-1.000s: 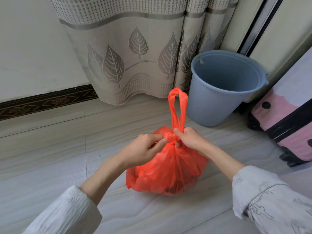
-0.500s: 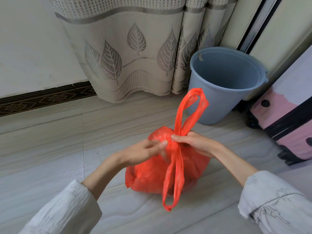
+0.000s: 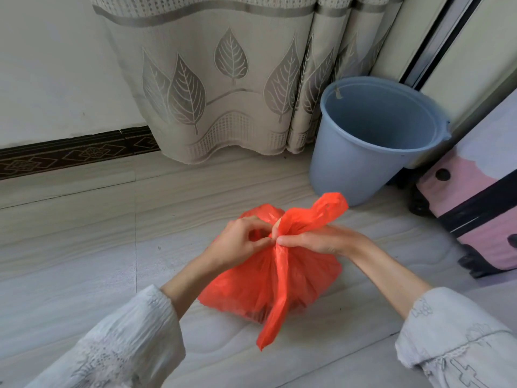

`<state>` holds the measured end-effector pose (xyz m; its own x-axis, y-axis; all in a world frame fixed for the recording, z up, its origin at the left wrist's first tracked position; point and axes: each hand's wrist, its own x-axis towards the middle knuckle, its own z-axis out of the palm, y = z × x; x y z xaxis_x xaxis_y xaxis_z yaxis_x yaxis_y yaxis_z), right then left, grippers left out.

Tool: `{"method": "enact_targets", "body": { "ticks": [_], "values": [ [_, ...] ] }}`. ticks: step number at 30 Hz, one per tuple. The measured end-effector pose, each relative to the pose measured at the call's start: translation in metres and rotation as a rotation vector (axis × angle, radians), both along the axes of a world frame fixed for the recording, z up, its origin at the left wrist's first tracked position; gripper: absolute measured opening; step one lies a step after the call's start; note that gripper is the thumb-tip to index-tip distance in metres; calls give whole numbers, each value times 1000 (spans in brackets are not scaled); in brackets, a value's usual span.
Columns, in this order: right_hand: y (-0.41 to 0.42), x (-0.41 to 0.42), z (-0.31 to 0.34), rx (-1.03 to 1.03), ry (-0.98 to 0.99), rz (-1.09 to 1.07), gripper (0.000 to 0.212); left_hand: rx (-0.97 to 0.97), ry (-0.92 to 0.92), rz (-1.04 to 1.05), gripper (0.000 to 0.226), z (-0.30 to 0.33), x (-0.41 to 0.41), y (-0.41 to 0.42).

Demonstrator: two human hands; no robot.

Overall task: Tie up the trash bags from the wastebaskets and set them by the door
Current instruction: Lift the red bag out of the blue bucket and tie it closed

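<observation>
A full orange-red trash bag [image 3: 260, 284] sits on the pale floor in front of me. My left hand [image 3: 240, 242] pinches the gathered neck of the bag from the left. From the right, my right hand [image 3: 321, 242] grips the same neck, thumb and fingers closed on the plastic. One handle loop [image 3: 321, 210] sticks up and to the right above my right hand. The other handle strip [image 3: 275, 312] hangs down the front of the bag toward me. Behind the bag to the right stands the blue wastebasket [image 3: 355, 166], upright and without a liner.
A beige curtain with a leaf pattern [image 3: 218, 88] hangs to the floor behind the bag. A pink and black suitcase [image 3: 481, 208] leans at the right. White wall with a dark patterned skirting [image 3: 72, 152] runs along the left. The floor is pale tile.
The upright handle loop has dropped lower and leans right, one handle strip now hangs down the bag's front, and both hands have closed together on the neck.
</observation>
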<state>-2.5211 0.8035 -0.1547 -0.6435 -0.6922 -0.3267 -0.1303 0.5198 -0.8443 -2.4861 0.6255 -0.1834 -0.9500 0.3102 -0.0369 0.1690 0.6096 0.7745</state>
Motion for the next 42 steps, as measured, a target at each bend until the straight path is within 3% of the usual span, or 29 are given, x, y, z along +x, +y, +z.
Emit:
{"method": "enact_targets", "body": {
  "ticks": [3,6,9,11,13,17,20,26,29,32,37,42],
  "values": [
    [-4,4,1,-39,139,-23,15,-59,-40,66,14,0,5,2],
    [-7,6,-3,138,407,-61,10,-101,-69,119,12,2,6,7],
    [-10,8,-12,257,459,-177,11,-94,-47,162,12,8,5,11],
    [-10,9,-15,206,496,-257,7,-73,-18,174,12,12,5,13],
    [-9,5,-17,41,398,-374,4,-27,-26,188,10,14,5,12],
    [-1,6,-24,-328,-86,-481,7,45,-119,207,11,14,6,11],
    [2,8,-28,-474,-167,-458,7,32,-144,200,15,11,6,11],
    [-9,13,-29,-427,-251,-540,15,-53,-143,288,25,1,6,11],
    [-12,14,-29,-425,-188,-577,13,-31,-159,319,16,-1,5,12],
    [-9,14,-31,-424,-185,-515,32,-10,-145,320,18,-1,6,13],
    [4,16,-39,-473,-252,-486,14,66,-166,254,26,-2,6,8],
    [12,16,-44,-355,-241,-505,19,63,-189,162,25,-5,5,4]
  ]
}}
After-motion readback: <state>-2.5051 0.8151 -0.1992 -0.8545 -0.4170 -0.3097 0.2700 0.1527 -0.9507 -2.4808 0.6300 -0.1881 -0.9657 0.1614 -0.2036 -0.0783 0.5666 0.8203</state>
